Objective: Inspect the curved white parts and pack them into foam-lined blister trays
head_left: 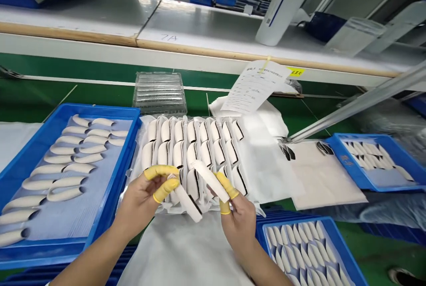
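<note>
Bare forearms (91, 250) nearest camera, leading up to the near side of the packed tray (140, 141). Left hand (141, 199), in yellow finger cots (165, 189), pinches a black-edged white piece (188, 204); right hand (234, 208), likewise capped, pinches a curved white piece (209, 178). Both pieces sit over the packed tray's near part. Relative to that tray: blue tray (49, 251) at left, second blue tray (345, 249) near-right, clear ribbed tray (159, 93) just beyond, printed sheet (253, 87) beyond-right.

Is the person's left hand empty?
No, the left hand pinches a pale piece with a dark edge between its yellow-covered thumb and fingers.
</note>
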### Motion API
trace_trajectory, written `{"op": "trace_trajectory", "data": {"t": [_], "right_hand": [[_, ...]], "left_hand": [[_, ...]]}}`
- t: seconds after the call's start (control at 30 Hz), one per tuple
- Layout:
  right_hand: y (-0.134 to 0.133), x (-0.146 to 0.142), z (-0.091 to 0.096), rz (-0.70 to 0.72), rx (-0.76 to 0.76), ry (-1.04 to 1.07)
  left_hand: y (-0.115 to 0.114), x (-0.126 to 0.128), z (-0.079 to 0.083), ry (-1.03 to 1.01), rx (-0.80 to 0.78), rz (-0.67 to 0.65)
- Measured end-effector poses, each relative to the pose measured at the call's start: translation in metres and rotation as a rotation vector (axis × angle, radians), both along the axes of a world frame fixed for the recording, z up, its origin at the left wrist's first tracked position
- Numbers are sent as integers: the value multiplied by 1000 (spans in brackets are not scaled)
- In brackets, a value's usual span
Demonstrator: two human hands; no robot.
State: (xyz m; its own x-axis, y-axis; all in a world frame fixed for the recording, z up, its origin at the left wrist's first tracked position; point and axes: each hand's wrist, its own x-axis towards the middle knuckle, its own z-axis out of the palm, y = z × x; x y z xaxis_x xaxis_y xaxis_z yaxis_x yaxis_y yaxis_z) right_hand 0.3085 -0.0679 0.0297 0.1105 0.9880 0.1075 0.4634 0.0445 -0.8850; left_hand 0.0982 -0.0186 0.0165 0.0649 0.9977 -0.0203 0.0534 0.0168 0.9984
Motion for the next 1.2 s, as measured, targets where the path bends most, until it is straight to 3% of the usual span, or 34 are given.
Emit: {"op": "trace_trajectory", "data": {"t": [0.13, 0.27, 0.4, 0.67, 0.9, 1.2], "right_hand": [[-8, 8, -1, 29, 234, -321], [-14, 7, 1, 61, 200, -317], [-15, 2, 4, 136, 59, -122], [-13, -7, 8, 247, -297, 612], [-14, -14, 5, 102, -365, 756], [-18, -12, 6, 96, -395, 750]], "left_hand": [[6, 26, 0, -280, -270, -32], [11, 39, 4, -382, -303, -23], [14, 43, 6, -417, -265, -7], [24, 37, 7, -319, -215, 54], [31, 40, 19, -251, -190, -6], [37, 44, 20, -201, -229, -39]]}}
